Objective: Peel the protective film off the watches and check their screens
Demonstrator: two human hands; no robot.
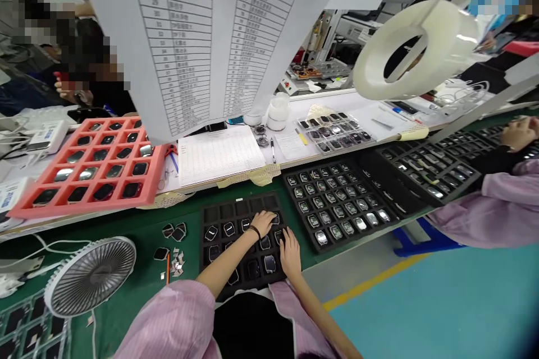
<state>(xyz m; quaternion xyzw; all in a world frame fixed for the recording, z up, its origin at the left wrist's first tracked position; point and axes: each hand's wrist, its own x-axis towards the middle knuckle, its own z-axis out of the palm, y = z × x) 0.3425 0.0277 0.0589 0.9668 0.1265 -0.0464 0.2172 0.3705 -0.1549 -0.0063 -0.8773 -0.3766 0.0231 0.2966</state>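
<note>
My left hand (pixel 261 223) reaches over a black foam tray (pixel 219 212) with square slots. Its fingers are stretched out, and the fingertips are at a dark square watch (pixel 275 217) in the right-hand column. Close by, my right hand (pixel 290 251) lies along the tray's right edge with fingers extended, near another watch (pixel 278 235) one row nearer me. More square watches, such as one with a silvery rim (pixel 269 263), sit in the nearer rows, some hidden under my left forearm. The slots of the farthest row hold nothing.
To the right stands a tray filled with watches (pixel 337 196); a co-worker's hand (pixel 519 133) is beyond. A red foam tray (pixel 155 179) sits on the shelf, a fan (pixel 90 276) at left. A printed sheet (pixel 202 39) and tape roll (pixel 415 53) hang ahead.
</note>
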